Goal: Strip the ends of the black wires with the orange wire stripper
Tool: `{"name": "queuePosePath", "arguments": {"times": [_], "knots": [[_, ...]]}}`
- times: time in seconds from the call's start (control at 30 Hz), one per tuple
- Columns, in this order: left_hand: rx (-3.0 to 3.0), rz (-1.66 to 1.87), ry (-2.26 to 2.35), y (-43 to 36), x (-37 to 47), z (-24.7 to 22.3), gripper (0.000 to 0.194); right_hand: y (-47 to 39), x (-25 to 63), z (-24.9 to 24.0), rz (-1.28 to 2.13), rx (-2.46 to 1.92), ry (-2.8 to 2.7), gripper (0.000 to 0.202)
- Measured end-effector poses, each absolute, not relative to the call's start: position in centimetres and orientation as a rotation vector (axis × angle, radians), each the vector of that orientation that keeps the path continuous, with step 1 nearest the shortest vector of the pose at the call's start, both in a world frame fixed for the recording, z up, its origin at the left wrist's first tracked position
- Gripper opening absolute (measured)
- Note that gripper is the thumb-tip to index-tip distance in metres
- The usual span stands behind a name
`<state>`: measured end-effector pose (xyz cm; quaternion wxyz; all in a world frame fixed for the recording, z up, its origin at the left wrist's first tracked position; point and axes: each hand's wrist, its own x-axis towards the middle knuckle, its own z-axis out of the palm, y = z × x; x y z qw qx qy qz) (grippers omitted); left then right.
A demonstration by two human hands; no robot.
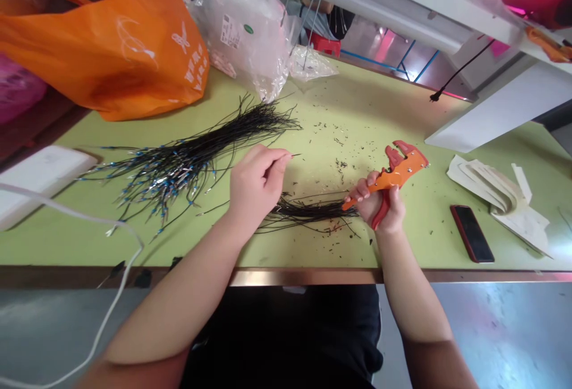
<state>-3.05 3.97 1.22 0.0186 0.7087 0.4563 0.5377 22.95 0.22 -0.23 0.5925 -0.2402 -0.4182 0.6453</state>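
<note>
My left hand point(258, 183) is closed in a pinch on a thin black wire point(295, 155), whose short end pokes out past the fingertips. Wrapped around the handles of an orange and red wire stripper point(402, 165) is my right hand point(379, 201); the tool's jaws point up and away from me. Under and between both hands lies a bundle of black wires point(308, 210). To the left, a larger bundle of black wires point(214, 145) has blue and silver pieces at its near ends. Small dark scraps point(342, 164) are scattered over the green table.
An orange bag point(134, 49) and clear plastic bags point(250, 31) stand at the back left. A white box point(40, 180) and white cable point(129, 258) are on the left. Right: a phone point(472, 233), papers point(504, 192) and a white panel point(500, 103). Another person point(308, 16) sits beyond the table.
</note>
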Motion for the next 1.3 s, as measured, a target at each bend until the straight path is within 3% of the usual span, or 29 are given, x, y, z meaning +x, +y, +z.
{"name": "queuePosePath", "arguments": {"times": [0.2, 0.5, 1.3], "knots": [[2.495, 1.61, 1.149, 3.0, -1.6, 0.5, 0.015, 0.5, 22.2, -1.3, 1.491, -0.623, -1.024, 0.035], [2.666, 1.549, 1.194, 2.4, -0.8, 0.4, 0.011, 0.0, 20.4, -3.2, 1.595, -0.688, -1.354, 0.041], [2.721, 1.47, 1.109, 1.1, 0.3, 0.6, 0.011, 0.1, 19.9, -5.1, 1.663, -0.877, -1.146, 0.058]]}}
